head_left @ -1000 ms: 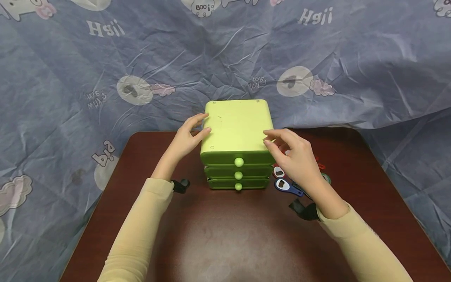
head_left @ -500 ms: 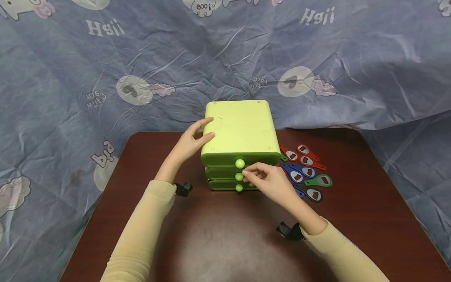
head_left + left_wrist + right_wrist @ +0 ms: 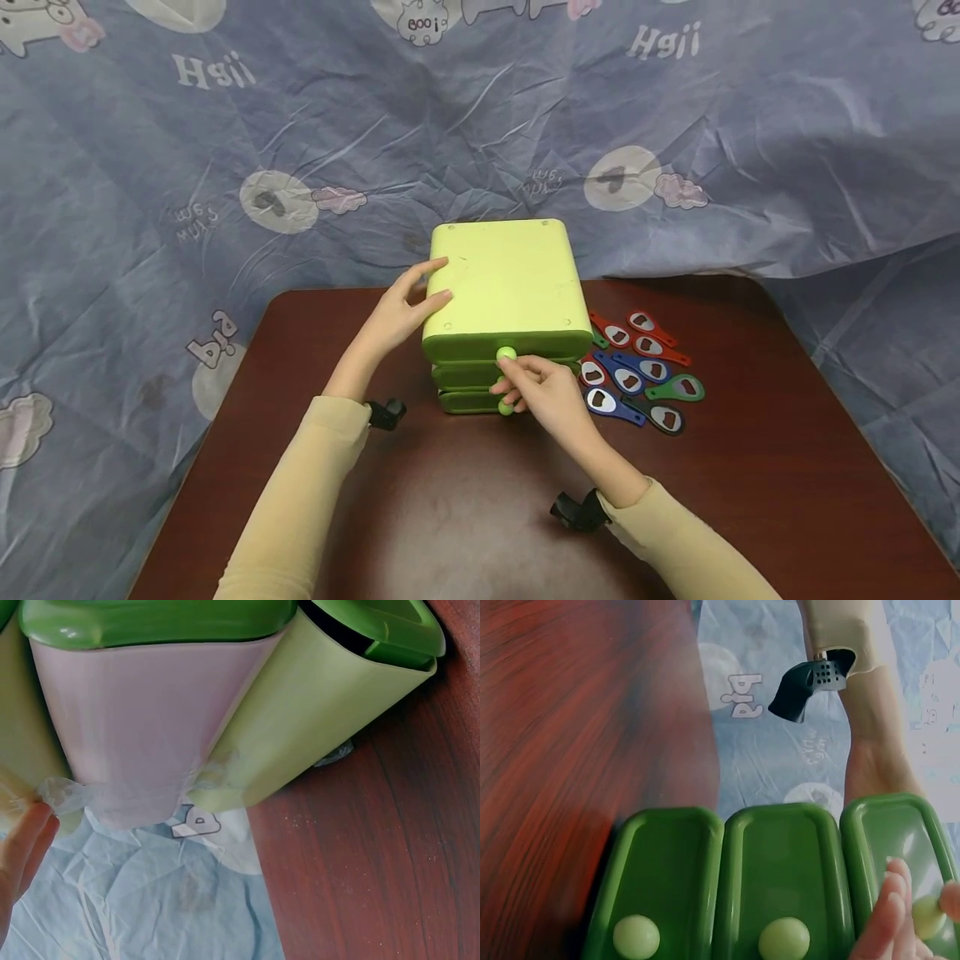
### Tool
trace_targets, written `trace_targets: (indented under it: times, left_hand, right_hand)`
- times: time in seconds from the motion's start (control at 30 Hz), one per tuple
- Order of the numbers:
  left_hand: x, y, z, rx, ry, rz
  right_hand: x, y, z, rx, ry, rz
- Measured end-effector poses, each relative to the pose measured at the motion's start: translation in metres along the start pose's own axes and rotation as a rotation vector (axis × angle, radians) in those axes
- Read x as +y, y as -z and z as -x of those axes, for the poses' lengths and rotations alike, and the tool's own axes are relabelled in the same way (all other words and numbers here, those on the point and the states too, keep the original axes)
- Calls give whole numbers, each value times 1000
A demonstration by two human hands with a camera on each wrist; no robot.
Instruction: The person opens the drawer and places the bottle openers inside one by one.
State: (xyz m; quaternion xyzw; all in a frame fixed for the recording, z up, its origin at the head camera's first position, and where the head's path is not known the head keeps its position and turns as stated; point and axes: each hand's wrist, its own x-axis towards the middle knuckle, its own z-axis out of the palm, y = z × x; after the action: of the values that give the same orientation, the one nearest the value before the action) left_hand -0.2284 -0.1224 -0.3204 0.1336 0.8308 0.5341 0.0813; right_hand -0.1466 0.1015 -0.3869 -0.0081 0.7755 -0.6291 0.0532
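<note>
A small chest of three stacked drawers (image 3: 506, 275) has a yellow-green top, dark green fronts and round light-green knobs. My left hand (image 3: 393, 317) rests its spread fingers on the top's left edge. In the left wrist view, its fingertips (image 3: 34, 840) lie by clear tape on the chest's side, where the middle drawer casing (image 3: 150, 727) looks pale pink. My right hand (image 3: 551, 396) is at the front, thumb and fingers around the top drawer's knob (image 3: 928, 919). The middle knob (image 3: 784, 939) and bottom knob (image 3: 636, 937) show plainly in the right wrist view. All three drawers are in their casings.
Several bottle openers in red, blue, green and black, such as the green one (image 3: 675, 387), lie right of the chest on the dark red-brown table (image 3: 450, 500). A printed grey-blue cloth (image 3: 480, 125) hangs behind the table.
My right hand has come from the chest's right edge, past the middle knob, up to the top knob. My left hand has settled onto the top's left edge. The bottle openers are uncovered.
</note>
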Motion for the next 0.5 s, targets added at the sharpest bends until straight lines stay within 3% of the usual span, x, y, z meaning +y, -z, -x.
trace_targets:
  times: [0.13, 0.37, 0.5]
  left_hand:
    - [0, -1, 1, -8, -6, 34]
    - [-32, -4, -18, 2, -39, 60]
    - [-31, -4, -20, 0, -25, 69]
  right_hand:
    - [-2, -6, 1, 66, 3, -29]
    - [0, -11, 4, 129, 13, -86]
    - [0, -12, 10, 145, 38, -75]
